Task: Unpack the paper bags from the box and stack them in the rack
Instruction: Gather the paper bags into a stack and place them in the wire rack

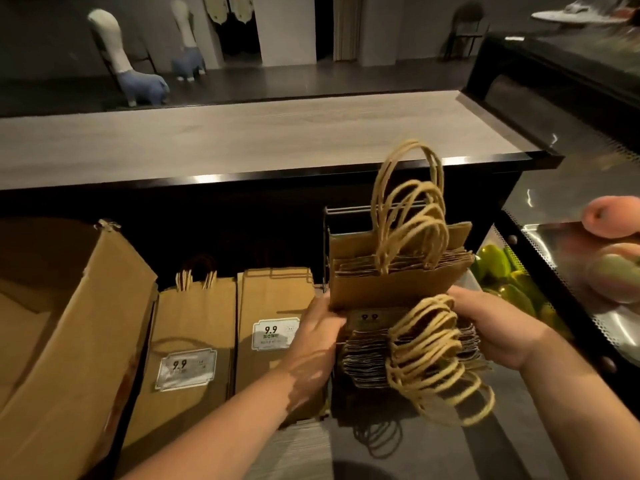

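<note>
Left hand [320, 327] and right hand [498, 327] — fingers curled, forearms outstretched

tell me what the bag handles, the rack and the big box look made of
Bag handles: twisted paper cord, judging by the tan ropey strands. Rack: thin black metal wire, probably coated, seen as slim dark rods. Box: brown corrugated cardboard, matte, with creased flaps.

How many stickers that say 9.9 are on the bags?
3: one on the left standing bag, one on the middle bag, one partly covered on the bundle between the hands. Others may be hidden inside the stacks.
</note>
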The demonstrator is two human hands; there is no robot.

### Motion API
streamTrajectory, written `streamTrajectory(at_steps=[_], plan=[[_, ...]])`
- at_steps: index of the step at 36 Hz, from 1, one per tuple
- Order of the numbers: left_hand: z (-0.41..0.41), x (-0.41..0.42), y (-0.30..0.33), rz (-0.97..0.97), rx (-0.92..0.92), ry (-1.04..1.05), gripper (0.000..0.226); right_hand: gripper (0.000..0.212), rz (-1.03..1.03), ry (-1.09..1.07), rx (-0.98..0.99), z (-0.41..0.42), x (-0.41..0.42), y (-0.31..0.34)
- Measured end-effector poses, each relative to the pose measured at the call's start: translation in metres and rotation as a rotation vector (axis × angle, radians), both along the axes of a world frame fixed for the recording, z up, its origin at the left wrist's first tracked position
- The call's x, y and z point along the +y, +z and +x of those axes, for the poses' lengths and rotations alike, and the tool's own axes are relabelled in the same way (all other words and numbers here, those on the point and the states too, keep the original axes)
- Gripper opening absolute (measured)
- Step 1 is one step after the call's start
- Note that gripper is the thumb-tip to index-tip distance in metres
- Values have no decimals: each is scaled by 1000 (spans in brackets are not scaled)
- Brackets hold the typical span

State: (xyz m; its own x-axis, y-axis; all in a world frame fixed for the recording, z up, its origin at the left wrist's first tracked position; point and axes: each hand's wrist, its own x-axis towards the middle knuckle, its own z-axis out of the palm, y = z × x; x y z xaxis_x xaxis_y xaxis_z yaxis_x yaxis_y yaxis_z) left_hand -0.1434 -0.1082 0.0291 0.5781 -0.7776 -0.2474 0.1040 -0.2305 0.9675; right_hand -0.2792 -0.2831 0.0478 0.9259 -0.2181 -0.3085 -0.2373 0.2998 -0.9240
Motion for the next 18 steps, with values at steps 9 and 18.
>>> streamTrajectory(at_steps=[9, 18], plan=[[1, 10, -15, 88, -220, -87, 26, 32, 4, -143, 63, -5, 1, -7], [6, 11, -22, 61, -339, 0, 29, 28, -211, -370, 6, -6, 22, -23]])
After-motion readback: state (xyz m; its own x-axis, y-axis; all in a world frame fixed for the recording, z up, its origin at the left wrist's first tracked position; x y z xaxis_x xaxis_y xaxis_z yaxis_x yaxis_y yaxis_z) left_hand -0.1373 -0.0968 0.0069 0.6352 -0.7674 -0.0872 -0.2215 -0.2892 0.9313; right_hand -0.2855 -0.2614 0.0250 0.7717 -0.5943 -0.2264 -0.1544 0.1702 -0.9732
